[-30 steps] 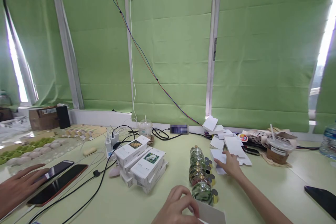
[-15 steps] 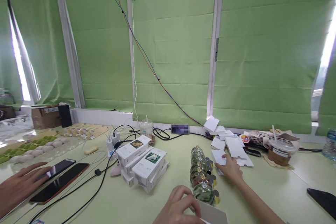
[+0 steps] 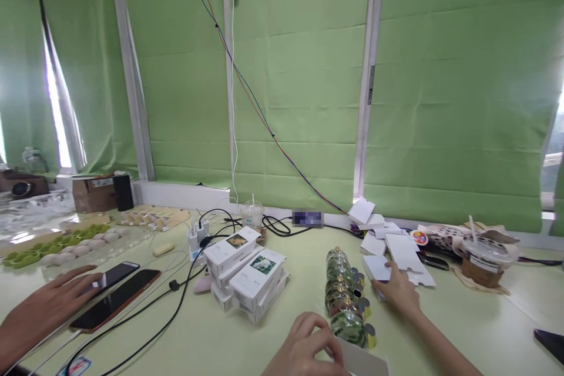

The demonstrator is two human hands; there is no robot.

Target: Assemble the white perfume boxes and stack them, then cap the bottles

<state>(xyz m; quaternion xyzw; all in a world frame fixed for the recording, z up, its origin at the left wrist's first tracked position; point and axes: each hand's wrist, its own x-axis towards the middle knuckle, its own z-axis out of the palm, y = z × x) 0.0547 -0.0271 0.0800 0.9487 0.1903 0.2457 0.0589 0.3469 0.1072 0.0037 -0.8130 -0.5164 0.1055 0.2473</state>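
At the bottom centre my left hand is closed, with its fingers curled round a white open carton partly cut off by the frame. My right hand reaches onto a pile of white card pieces. Its thumb and fingers pinch the near white card, and its fingertips are partly hidden. Between both hands stands a row of round clear jars with green and reddish contents. Small gold-coloured cylinders line the row's right side.
Stacked white printed boxes stand left of centre near black cables. A co-worker's hand rests by two phones. Egg trays lie at far left. A drink cup stands at right, a dark device nearer.
The view has shifted a little, so everything sits slightly further right. Both my hands keep nearly the same places, the left at the carton, the right at the cards.
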